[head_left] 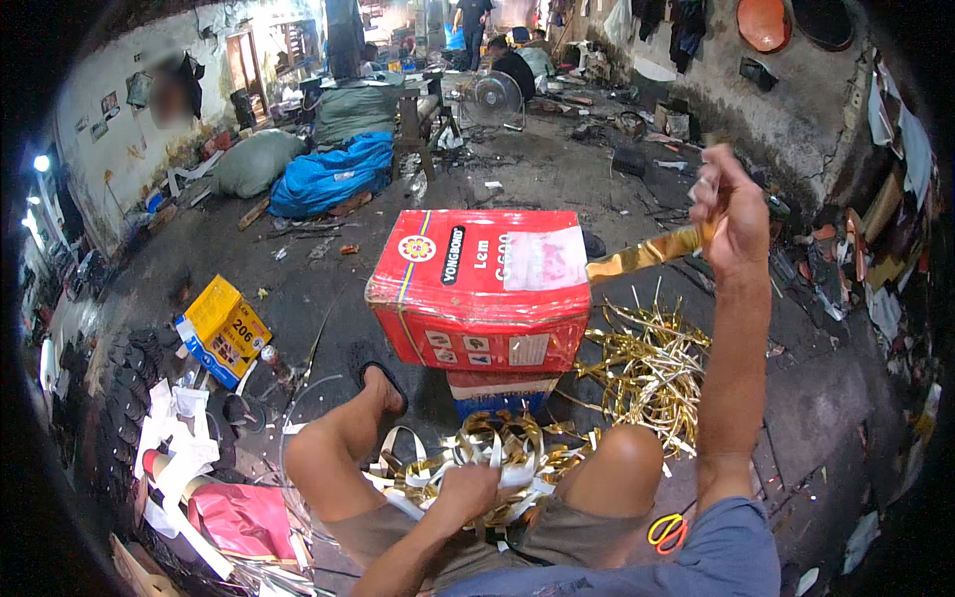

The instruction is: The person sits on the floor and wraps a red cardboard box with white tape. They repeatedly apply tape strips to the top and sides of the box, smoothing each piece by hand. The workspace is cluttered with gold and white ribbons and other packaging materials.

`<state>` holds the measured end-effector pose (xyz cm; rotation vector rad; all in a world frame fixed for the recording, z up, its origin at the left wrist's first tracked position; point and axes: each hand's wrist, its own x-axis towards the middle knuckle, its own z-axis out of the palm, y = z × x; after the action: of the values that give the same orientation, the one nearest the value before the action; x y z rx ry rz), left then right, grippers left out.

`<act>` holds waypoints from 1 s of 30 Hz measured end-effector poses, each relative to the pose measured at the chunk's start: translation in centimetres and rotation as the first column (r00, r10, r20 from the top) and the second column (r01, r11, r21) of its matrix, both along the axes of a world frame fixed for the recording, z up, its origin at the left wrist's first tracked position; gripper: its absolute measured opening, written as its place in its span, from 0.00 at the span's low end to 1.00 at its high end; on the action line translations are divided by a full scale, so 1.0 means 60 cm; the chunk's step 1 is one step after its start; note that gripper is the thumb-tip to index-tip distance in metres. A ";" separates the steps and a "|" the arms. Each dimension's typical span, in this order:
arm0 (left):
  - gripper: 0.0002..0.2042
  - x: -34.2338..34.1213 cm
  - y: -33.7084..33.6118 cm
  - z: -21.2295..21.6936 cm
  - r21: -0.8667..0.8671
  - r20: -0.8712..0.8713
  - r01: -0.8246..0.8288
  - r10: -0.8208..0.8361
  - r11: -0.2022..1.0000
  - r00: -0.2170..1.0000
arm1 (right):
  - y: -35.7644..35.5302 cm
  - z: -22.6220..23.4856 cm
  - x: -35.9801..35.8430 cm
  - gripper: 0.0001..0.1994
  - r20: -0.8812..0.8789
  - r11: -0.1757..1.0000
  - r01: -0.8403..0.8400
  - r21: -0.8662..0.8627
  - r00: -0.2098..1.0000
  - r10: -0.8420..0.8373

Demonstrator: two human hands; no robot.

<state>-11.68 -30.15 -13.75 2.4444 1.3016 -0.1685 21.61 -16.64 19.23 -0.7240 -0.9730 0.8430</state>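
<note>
My right hand is raised at the right, its fingers closed and slightly blurred. From it a shiny gold strip runs down left to the side of a red cardboard box. The box rests on a smaller red, white and blue box in front of my knees. My left hand is low between my thighs, closed at a heap of gold-and-white strips. A white strip end shows beside its fingers; the grip itself is partly hidden. A tangle of thin gold strips lies right of the boxes.
Scissors with yellow and orange handles lie by my right thigh. At left are a yellow-and-blue box, white scraps and pink sheet material. Farther off are a blue sack, a fan and several people.
</note>
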 end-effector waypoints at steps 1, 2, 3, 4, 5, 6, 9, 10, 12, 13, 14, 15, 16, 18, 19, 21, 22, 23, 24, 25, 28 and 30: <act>0.26 -0.012 -0.009 0.022 -0.013 0.107 0.082 -0.080 0.997 0.991 | -0.002 -0.011 -0.003 0.12 0.252 0.988 -0.125 -0.093 0.957 0.145; 0.32 -0.007 -0.021 0.046 0.201 0.387 -0.049 -0.034 0.978 0.921 | -0.014 -0.030 -0.010 0.12 0.475 0.954 -0.217 -0.207 0.830 0.292; 0.38 0.007 -0.019 0.104 0.126 0.702 -0.227 0.075 0.966 0.708 | -0.030 -0.043 -0.056 0.13 0.627 0.934 -0.148 -0.326 0.706 0.331; 0.46 0.013 0.003 0.151 0.294 0.774 -0.300 -0.042 0.907 0.632 | -0.050 -0.059 -0.110 0.13 0.745 0.902 -0.040 -0.431 0.548 0.380; 0.49 0.026 0.025 0.211 0.362 0.828 -0.374 -0.111 0.854 0.550 | -0.056 -0.092 -0.125 0.12 0.835 0.903 -0.167 -0.397 0.344 0.430; 0.49 0.043 0.054 0.235 0.288 0.888 -0.321 -0.127 0.902 0.441 | -0.062 -0.137 -0.132 0.16 0.895 0.856 -0.457 -0.240 0.238 0.377; 0.46 0.044 0.114 0.263 0.125 0.942 -0.168 -0.064 0.978 0.331 | -0.100 -0.111 -0.199 0.22 0.851 0.774 -0.419 -0.475 0.004 0.525; 0.45 0.025 0.132 0.266 0.096 0.909 -0.117 -0.039 0.988 0.415 | -0.098 -0.102 -0.205 0.20 0.856 0.787 -0.386 -0.482 -0.014 0.518; 0.36 -0.025 0.163 0.288 0.094 0.840 -0.055 -0.049 0.994 0.540 | -0.069 -0.111 -0.175 0.17 0.800 0.818 -0.344 -0.461 0.237 0.551; 0.29 -0.056 0.178 0.299 0.003 0.880 -0.037 0.016 0.999 0.475 | -0.049 -0.114 -0.156 0.16 0.838 0.874 -0.345 -0.343 0.309 0.450; 0.22 -0.086 0.200 0.300 -0.100 0.909 -0.005 0.094 0.995 0.407 | -0.029 -0.113 -0.137 0.14 0.853 0.887 -0.360 -0.289 0.323 0.410; 0.15 -0.120 0.216 0.323 -0.084 0.871 0.026 0.061 0.996 0.487 | -0.009 -0.120 -0.118 0.12 0.803 0.856 -0.386 -0.344 0.352 0.481; 0.08 -0.151 0.230 0.354 -0.066 0.828 0.061 0.020 0.996 0.560 | 0.006 -0.123 -0.102 0.11 0.749 0.823 -0.411 -0.392 0.377 0.545; 0.05 -0.207 0.280 0.374 -0.168 0.809 0.005 0.135 0.986 0.572 | 0.035 -0.130 -0.091 0.10 0.643 0.827 -0.334 -0.452 0.521 0.562; 0.06 -0.236 0.310 0.380 -0.234 0.794 0.004 0.189 0.972 0.578 | 0.050 -0.136 -0.087 0.10 0.581 0.820 -0.300 -0.487 0.590 0.561; 0.08 -0.293 0.367 0.387 -0.385 0.718 -0.056 0.336 0.921 0.610 | 0.091 -0.152 -0.084 0.10 0.564 0.800 -0.281 -0.530 0.588 0.580; 0.09 -0.312 0.398 0.386 -0.461 0.659 -0.092 0.410 0.883 0.631 | 0.106 -0.158 -0.078 0.11 0.559 0.792 -0.258 -0.553 0.590 0.582; 0.09 -0.337 0.434 0.371 -0.470 0.622 -0.137 0.438 0.872 0.650 | 0.125 -0.168 -0.078 0.11 0.635 0.827 -0.202 -0.525 0.554 0.538; 0.09 -0.343 0.463 0.360 -0.415 0.532 -0.214 0.427 0.884 0.731 | 0.144 -0.181 -0.079 0.11 0.614 0.812 -0.212 -0.543 0.559 0.557; 0.10 -0.348 0.484 0.356 -0.344 0.433 -0.286 0.422 0.894 0.797 | 0.159 -0.193 -0.085 0.11 0.595 0.798 -0.227 -0.558 0.560 0.576; 0.09 -0.246 0.483 0.317 0.846 -0.037 -0.210 0.446 0.491 0.894 | 0.177 -0.214 -0.085 0.10 0.774 0.874 -0.062 -0.482 0.438 0.458; 0.06 -0.136 0.501 0.315 0.813 0.310 -0.386 0.236 0.436 0.921 | 0.182 -0.224 -0.111 0.12 0.986 0.978 0.136 -0.158 0.078 0.148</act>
<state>-19.87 -0.10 5.18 2.7513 2.0955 1.0314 14.98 -5.71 5.78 -1.6110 -2.1949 0.2927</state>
